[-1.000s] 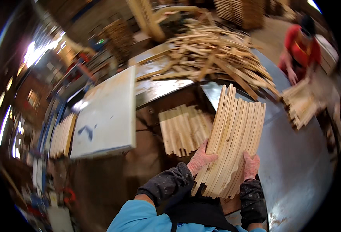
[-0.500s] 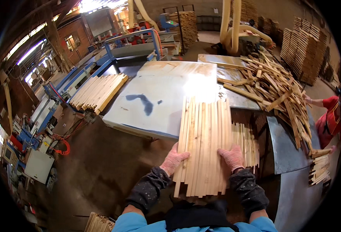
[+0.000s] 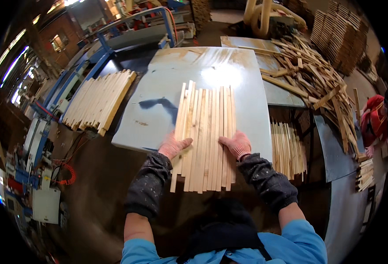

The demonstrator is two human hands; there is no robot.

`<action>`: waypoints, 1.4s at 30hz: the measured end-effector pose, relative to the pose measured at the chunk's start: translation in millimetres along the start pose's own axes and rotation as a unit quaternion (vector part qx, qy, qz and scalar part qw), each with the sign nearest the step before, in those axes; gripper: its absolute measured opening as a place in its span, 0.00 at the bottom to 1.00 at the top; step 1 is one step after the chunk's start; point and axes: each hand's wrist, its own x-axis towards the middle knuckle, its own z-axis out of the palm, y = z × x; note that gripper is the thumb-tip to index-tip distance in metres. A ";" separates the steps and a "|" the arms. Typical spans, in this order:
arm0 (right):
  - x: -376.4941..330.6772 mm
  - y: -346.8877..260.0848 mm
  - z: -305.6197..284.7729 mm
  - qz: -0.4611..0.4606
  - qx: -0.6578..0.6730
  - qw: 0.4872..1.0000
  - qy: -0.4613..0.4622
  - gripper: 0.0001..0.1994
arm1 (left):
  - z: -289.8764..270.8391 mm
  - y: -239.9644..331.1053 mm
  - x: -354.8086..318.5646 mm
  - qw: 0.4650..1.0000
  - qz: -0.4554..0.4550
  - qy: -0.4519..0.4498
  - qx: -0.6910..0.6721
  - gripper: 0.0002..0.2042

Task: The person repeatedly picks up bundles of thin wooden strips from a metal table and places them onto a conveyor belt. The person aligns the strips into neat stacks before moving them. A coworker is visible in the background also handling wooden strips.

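Between my two gloved hands lies a bundle of pale wooden strips [image 3: 205,141], side by side with uneven ends. Its far part is over the pale metal tabletop [image 3: 242,101]; its near ends stick out past the table's front edge. My left hand [image 3: 173,145] grips the bundle's left side, thumb on top. My right hand [image 3: 237,145] clasps the right side the same way. The fingers under the strips are hidden. Both hands wear pinkish knit gloves, with dark dusty sleeves on the forearms.
Another row of strips [image 3: 99,101] rests at the left by a blue-framed machine [image 3: 110,42]. Lower right of the table stands a further stack of strips [image 3: 287,149]. A tangled heap of sticks [image 3: 317,83] covers the right-hand bench. A person in red [image 3: 372,121] is at the far right.
Both hands have carried the bundle forward and left, farther over the tabletop. My arms reach out more, and the view has shifted. At the right, the person in red has moved too.
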 end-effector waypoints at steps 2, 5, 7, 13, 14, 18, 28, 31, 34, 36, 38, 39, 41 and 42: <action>27.1 -13.5 18.0 0.020 -0.013 1.000 -0.002 0.34 | -25.5 -4.8 40.9 0.991 -0.068 0.013 0.118 0.36; 72.3 -27.1 39.9 0.055 -0.023 0.998 -0.013 0.36 | -49.3 -5.8 87.3 0.967 -0.118 0.041 0.222 0.40; 99.8 -44.9 48.7 0.058 -0.015 0.998 -0.022 0.37 | -71.1 -4.6 123.0 0.959 -0.123 0.049 0.249 0.43; 175.8 -110.5 80.7 0.017 -0.005 1.000 -0.014 0.41 | -141.7 20.4 202.3 0.932 -0.120 0.105 0.324 0.54; 190.1 -107.0 77.0 0.018 -0.021 0.999 -0.026 0.40 | -133.9 38.7 208.4 0.921 -0.079 0.107 0.365 0.50; 265.0 -130.7 86.5 -0.074 -0.134 0.988 0.010 0.35 | -123.7 23.0 208.8 0.829 0.218 0.129 0.499 0.47; 440.7 -201.5 142.5 -0.212 -0.373 0.901 -0.068 0.21 | -64.3 39.2 187.5 0.845 0.160 -0.040 0.509 0.46; 448.7 -214.9 151.6 -0.182 -0.364 0.911 -0.068 0.21 | -68.3 35.2 185.5 0.852 0.167 -0.030 0.495 0.46; 442.8 -226.0 152.3 -0.150 -0.332 0.931 -0.034 0.23 | -66.9 36.6 186.1 0.864 0.158 -0.024 0.476 0.47; 436.5 -228.8 144.6 -0.147 -0.293 0.945 0.013 0.28 | -64.4 38.0 184.6 0.882 0.159 -0.002 0.443 0.47; 441.8 -230.0 120.8 -0.168 -0.096 0.981 0.032 0.31 | -59.3 34.6 179.9 0.904 0.172 0.041 0.390 0.46; 441.4 -234.9 115.8 -0.179 0.007 0.983 0.036 0.32 | -58.6 34.8 174.9 0.908 0.166 0.045 0.382 0.46; 413.4 -259.0 99.6 -0.175 0.226 0.958 0.008 0.44 | -59.0 29.7 167.1 0.918 0.147 0.053 0.365 0.45; 398.3 -257.1 90.1 -0.201 0.247 0.947 0.044 0.48 | -57.2 40.0 165.4 0.947 0.132 0.043 0.291 0.44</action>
